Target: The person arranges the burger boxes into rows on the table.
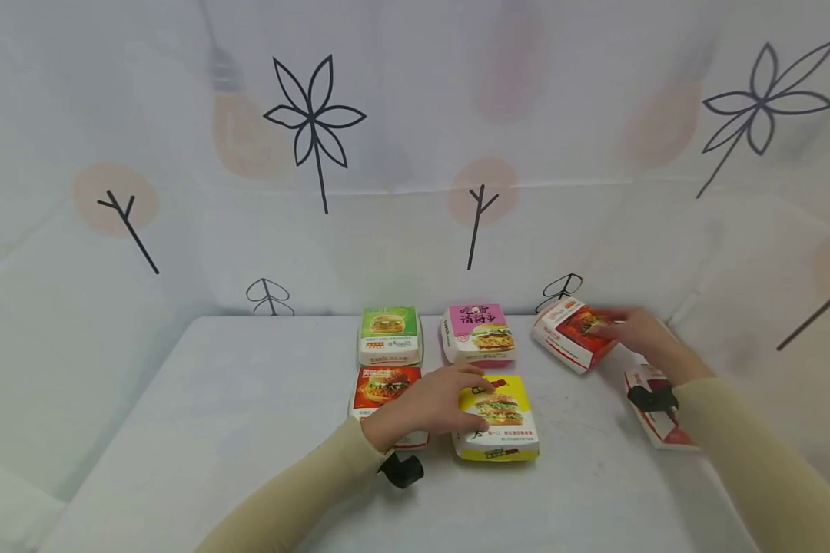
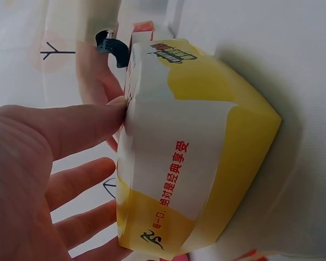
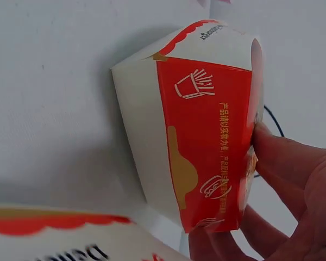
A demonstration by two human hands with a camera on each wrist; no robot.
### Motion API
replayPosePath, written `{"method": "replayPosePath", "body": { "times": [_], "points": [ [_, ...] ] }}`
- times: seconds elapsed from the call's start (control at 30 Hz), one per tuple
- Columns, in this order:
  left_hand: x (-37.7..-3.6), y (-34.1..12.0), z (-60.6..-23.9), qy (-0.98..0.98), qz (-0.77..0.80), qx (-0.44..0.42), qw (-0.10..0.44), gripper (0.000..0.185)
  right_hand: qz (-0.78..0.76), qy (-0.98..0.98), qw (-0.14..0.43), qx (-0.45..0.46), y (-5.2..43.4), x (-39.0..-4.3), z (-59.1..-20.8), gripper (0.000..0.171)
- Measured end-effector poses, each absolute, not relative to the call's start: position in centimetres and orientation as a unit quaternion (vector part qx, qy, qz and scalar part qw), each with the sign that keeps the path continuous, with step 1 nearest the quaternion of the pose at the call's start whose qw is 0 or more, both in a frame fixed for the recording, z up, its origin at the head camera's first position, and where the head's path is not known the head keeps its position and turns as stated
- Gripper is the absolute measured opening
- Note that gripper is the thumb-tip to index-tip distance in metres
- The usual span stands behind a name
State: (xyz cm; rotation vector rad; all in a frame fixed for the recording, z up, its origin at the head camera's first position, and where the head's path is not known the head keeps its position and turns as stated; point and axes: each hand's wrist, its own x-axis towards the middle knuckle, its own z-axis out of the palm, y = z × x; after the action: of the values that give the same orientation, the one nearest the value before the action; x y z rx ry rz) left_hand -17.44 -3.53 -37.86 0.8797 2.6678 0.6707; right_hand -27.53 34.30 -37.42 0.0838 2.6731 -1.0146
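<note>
My left hand (image 1: 443, 399) reaches over the left side of a yellow and white burger box (image 1: 501, 430). In the left wrist view its thumb (image 2: 92, 122) touches the box's upper edge, and the fairly straight fingers spread along the top. My right hand (image 1: 636, 338) is at the right side of a red and white burger box (image 1: 560, 338), which sits turned at an angle at the back right. In the right wrist view the thumb lies at this box's top edge and the fingers bend round its end; the fingertips are partly hidden.
A green burger box (image 1: 390, 338) and a pink one (image 1: 480, 342) stand at the back. Another red box (image 1: 387, 384) is partly covered by my left hand. One more red and white box (image 1: 664, 430) lies under my right forearm. A patterned cloth (image 1: 401, 246) hangs behind the white table (image 1: 249, 430).
</note>
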Motion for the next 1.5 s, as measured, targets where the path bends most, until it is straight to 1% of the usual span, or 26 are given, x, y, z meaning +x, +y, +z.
{"method": "replayPosePath", "body": {
  "times": [0.1,0.33,0.5,0.67,0.83,0.93,1.13,1.33,1.4,1.5],
  "points": [
    [-17.5,-3.5,-37.7,0.917,0.225,0.302,0.127,0.050,-0.350,0.925,0.141,0.040,33.8,-27.1,-37.5,0.077],
    [-17.9,-3.5,-37.2,0.917,0.245,0.287,0.130,0.053,-0.344,0.933,0.102,0.025,32.9,-26.3,-37.8,0.068],
    [-19.3,-3.1,-36.7,0.903,0.299,0.286,0.120,0.054,-0.348,0.932,0.095,0.030,32.5,-26.1,-38.0,0.066],
    [-21.3,-0.9,-35.6,0.876,0.351,0.309,0.121,0.048,-0.327,0.940,0.091,0.031,32.3,-25.8,-38.1,0.071],
    [-23.2,2.6,-34.3,0.834,0.428,0.306,0.165,0.044,-0.312,0.946,0.079,0.042,32.1,-25.8,-38.2,0.072],
    [-24.5,4.6,-34.5,0.823,0.454,0.292,0.176,0.044,-0.320,0.943,0.078,0.048,31.8,-26.0,-38.4,0.073],
    [-26.4,7.3,-35.7,0.828,0.472,0.249,0.174,0.045,-0.322,0.942,0.074,0.051,31.3,-26.0,-38.2,0.073],
    [-26.7,8.4,-36.7,0.841,0.478,0.197,0.159,0.046,-0.336,0.937,0.074,0.056,30.8,-26.1,-38.1,0.076],
    [-26.7,8.6,-36.8,0.846,0.470,0.190,0.167,0.048,-0.336,0.937,0.076,0.058,30.8,-26.1,-38.1,0.075],
    [-26.5,8.8,-36.7,0.851,0.451,0.188,0.192,0.053,-0.334,0.937,0.077,0.065,31.0,-26.1,-38.2,0.075]
  ]
}}
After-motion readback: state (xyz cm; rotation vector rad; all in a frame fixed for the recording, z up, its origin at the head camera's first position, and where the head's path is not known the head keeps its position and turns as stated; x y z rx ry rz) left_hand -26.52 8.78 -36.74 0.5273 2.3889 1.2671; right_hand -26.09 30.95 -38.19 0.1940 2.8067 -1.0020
